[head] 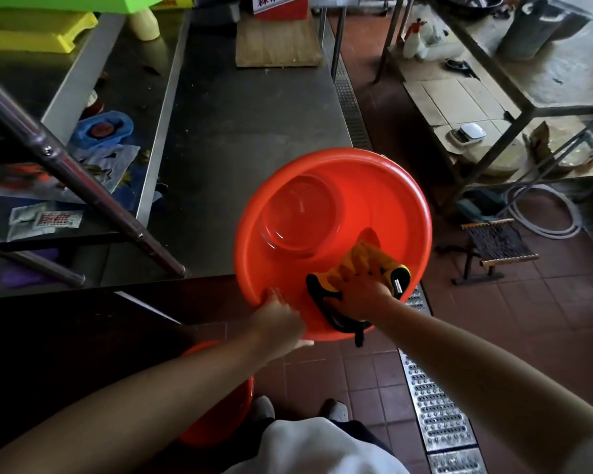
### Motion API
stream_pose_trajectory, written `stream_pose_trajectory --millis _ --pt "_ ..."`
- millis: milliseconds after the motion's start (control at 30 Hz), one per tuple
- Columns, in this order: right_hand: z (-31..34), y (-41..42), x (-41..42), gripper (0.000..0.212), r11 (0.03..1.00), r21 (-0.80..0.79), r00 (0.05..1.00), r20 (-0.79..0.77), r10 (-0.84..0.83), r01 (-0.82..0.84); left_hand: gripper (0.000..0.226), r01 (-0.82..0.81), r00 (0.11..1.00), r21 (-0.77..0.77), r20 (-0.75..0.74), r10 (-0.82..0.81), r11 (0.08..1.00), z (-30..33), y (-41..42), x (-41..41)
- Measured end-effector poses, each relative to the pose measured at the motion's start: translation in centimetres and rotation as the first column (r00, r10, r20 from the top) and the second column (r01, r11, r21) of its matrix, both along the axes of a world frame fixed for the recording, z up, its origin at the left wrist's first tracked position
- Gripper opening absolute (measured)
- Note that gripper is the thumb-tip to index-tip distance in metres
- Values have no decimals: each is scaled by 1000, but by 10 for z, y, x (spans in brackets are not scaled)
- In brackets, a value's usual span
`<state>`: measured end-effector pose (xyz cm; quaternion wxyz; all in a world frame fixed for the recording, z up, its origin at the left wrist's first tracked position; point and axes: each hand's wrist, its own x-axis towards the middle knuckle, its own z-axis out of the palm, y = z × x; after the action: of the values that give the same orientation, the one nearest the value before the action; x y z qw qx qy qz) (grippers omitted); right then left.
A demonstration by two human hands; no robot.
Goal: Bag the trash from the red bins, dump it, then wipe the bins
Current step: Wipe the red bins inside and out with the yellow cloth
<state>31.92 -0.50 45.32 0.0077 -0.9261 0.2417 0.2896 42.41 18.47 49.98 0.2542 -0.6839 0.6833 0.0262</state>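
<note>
Red and emptied, the bin point(332, 234) tilts over the steel table's near right corner, its near rim gripped by the left hand point(279, 319) while the right hand point(363, 295) presses a yellow cloth point(360, 265) against the inner wall just beside, fingers partly hidden in folds.

One head-worn view, wide-angle, looks forward and steeply down from above the person's own arms. It sits close over the red bin point(336, 206), which fills the middle, with both forearms reaching in from the near edge. The steel table point(240, 124) runs away to the far left; the tiled floor point(545, 319) and a floor drain point(439, 415) lie on the right. Straight lines bow toward the edges.
</note>
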Motion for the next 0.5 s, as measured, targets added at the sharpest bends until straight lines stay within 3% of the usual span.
stream_pose_trajectory --millis 133,233,333,433,500 --pt "-16 41 19 69 957 269 987 85 -134 107 82 -13 997 68 79 8 998 1 3 -3" --pt "-20 24 13 68 981 192 987 160 -23 -8 80 1 995 72 100 -9 997 0 7 -3" --pt "-20 2 10 73 993 87 996 35 -79 75 64 57 993 80 103 -65 995 4 2 -4" --pt "-27 23 24 73 962 175 977 -20 -211 212 52 25 993 196 107 -47 980 14 0 -8" --pt "-32 32 25 71 954 254 984 35 -175 161 47 1 991 144 135 -21 990 16 2 -6"
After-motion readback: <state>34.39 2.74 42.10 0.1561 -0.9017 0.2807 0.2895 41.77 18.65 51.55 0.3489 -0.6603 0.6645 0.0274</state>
